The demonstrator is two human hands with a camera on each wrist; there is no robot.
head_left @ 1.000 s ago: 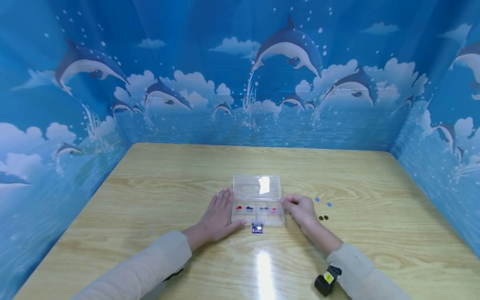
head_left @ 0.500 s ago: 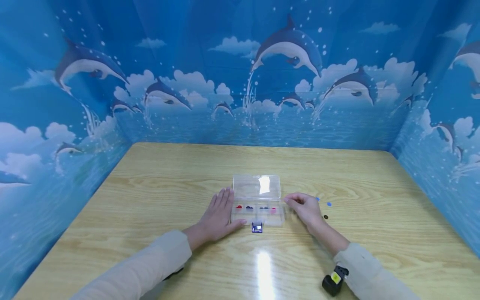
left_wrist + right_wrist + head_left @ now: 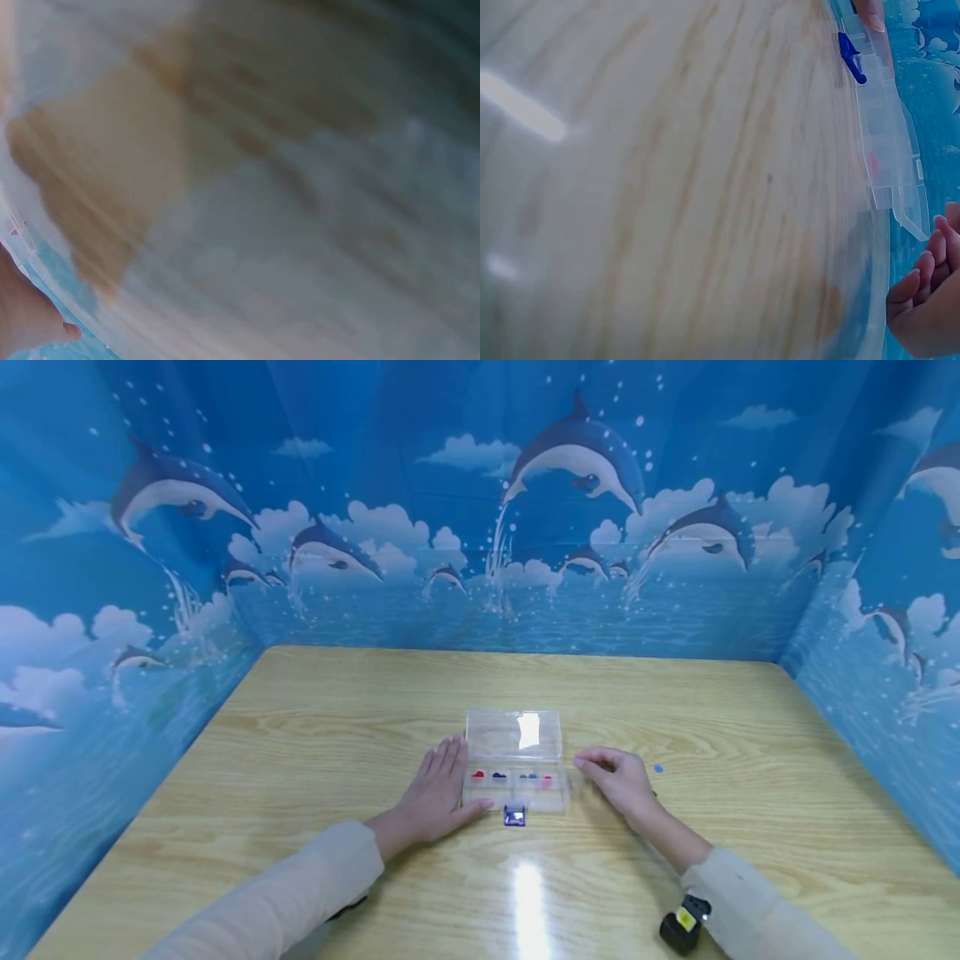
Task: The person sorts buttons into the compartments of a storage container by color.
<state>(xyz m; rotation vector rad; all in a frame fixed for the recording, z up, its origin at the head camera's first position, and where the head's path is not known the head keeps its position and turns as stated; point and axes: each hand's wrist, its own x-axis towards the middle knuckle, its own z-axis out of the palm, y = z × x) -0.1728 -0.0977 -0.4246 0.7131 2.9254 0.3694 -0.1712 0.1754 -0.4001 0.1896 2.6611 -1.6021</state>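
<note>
A clear plastic compartment box (image 3: 540,802) lies on the table, its lid (image 3: 495,735) tipped back. Small red pieces (image 3: 477,774), dark pieces (image 3: 498,776), greyish pieces and pink pieces (image 3: 547,782) sit in the back compartments. My left hand (image 3: 435,793) rests along the box's left side, fingers straight, thumb at the front edge. My right hand (image 3: 617,781) is just right of the box, fingers bent and thumb close to the index fingertip. Whether anything transparent is between those fingertips cannot be made out. In the right wrist view that hand (image 3: 930,300) is beside the lid.
A blue latch (image 3: 514,816) sticks out at the box's front. One small blue disc (image 3: 658,768) lies right of my right hand, and a dark disc (image 3: 654,793) barely shows past the wrist. A dolphin-print curtain (image 3: 480,568) surrounds the wooden table (image 3: 360,693).
My right hand has drawn slightly rightward, away from the box's right edge, and now hides one blue disc and most of the dark discs. The left hand and the box have stayed put.
</note>
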